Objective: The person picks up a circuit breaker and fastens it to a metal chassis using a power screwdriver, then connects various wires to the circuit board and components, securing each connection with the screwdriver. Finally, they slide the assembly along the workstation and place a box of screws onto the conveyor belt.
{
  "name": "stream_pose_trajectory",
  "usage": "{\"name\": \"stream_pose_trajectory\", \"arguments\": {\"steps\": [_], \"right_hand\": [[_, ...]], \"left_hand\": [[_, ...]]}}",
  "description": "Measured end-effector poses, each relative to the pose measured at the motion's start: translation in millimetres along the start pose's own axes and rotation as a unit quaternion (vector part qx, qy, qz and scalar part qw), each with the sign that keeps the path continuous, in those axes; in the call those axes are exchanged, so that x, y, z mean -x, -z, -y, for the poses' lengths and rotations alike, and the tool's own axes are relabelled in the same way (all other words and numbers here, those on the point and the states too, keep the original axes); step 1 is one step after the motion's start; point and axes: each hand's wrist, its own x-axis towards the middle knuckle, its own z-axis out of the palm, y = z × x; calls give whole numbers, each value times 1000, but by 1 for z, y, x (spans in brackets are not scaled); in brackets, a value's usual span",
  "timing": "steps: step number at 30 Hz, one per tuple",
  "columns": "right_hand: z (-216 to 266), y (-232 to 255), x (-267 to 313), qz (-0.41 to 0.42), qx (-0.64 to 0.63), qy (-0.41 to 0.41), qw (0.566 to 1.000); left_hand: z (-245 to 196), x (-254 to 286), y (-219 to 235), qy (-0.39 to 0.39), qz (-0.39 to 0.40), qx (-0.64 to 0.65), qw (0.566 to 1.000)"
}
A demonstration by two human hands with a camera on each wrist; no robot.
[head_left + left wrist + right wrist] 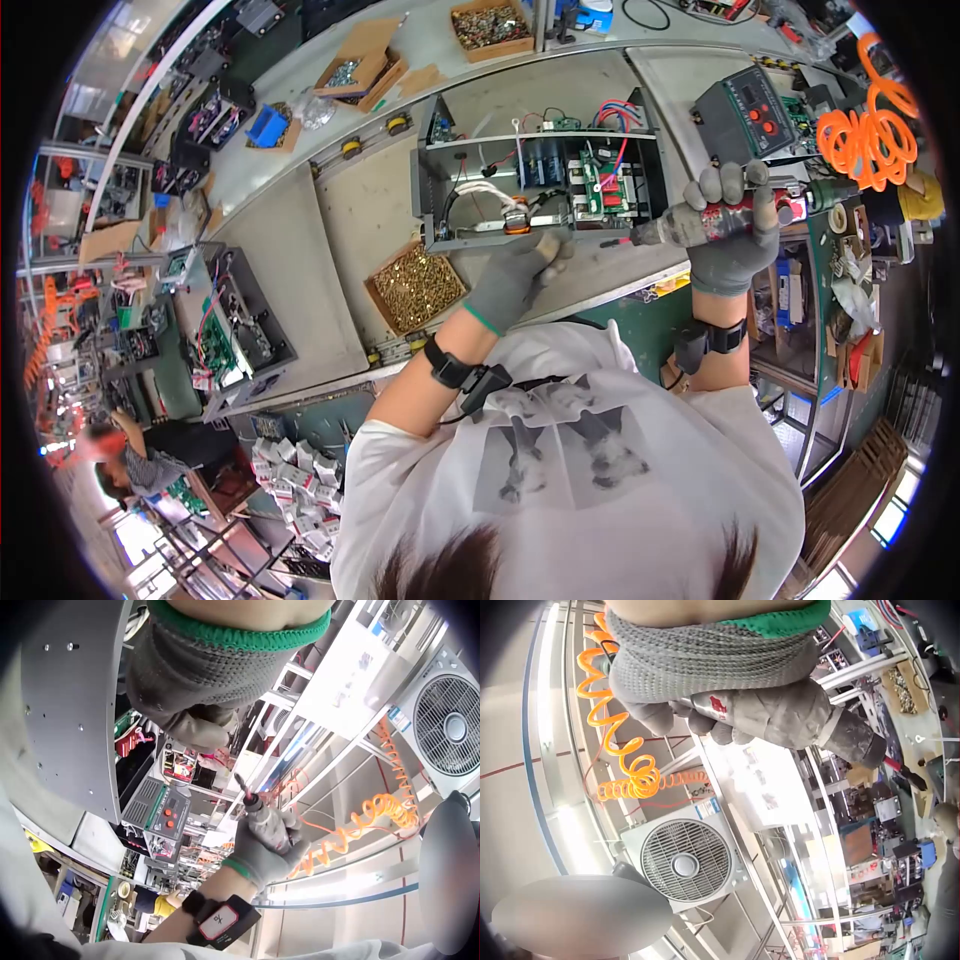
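My gloved right hand [735, 235] grips a power screwdriver [700, 224], its barrel wrapped in grey tape. The red-collared bit points left, toward the front right corner of an open metal chassis [480, 242]. Inside the chassis sit a green circuit board [604, 185], dark capacitors [542, 163] and bundled wires. My left hand [518, 278], also gloved, is at the chassis's front edge with its fingers curled in. I cannot tell whether a small part is between those fingers. In the right wrist view, the screwdriver [780, 712] lies across the curled fingers.
Left of the chassis, a cardboard box [412, 288] holds many brass-coloured screws. A black control box [745, 115] with red knobs stands behind my right hand, beside a coiled orange hose [865, 150]. Another open chassis [235, 320] is farther left. More parts boxes [490, 27] line the back.
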Motion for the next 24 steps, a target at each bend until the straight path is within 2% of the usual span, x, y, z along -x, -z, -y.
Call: {"name": "stream_pose_trajectory", "arguments": {"steps": [3, 5, 8, 11, 13, 16, 21, 23, 24], "right_hand": [[-15, -8, -8, 26, 27, 3, 999], [-22, -9, -10, 32, -2, -5, 999], [-30, -15, -16, 59, 16, 7, 998], [-33, -15, -19, 75, 4, -17, 997], [-38, -6, -19, 84, -3, -26, 996], [-42, -3, -21, 103, -26, -39, 994], [-45, 1, -24, 127, -41, -50, 990], [-45, 2, -25, 108, 22, -42, 993], [-45, 2, -26, 106, 22, -41, 993]], "left_hand": [[8, -5, -4, -1, 2, 26, 1000], [8, -6, -4, -12, 7, 38, 999], [6, -6, -2, -3, 10, 97, 995], [5, -10, -1, 26, 14, 131, 991], [1, -9, -7, 18, -15, 109, 994], [-6, -12, -12, 45, -23, 113, 992], [-6, -19, -13, 45, -51, 109, 992], [-6, -22, -11, 51, -57, 107, 991], [-7, -22, -11, 19, -53, 48, 997]]}}
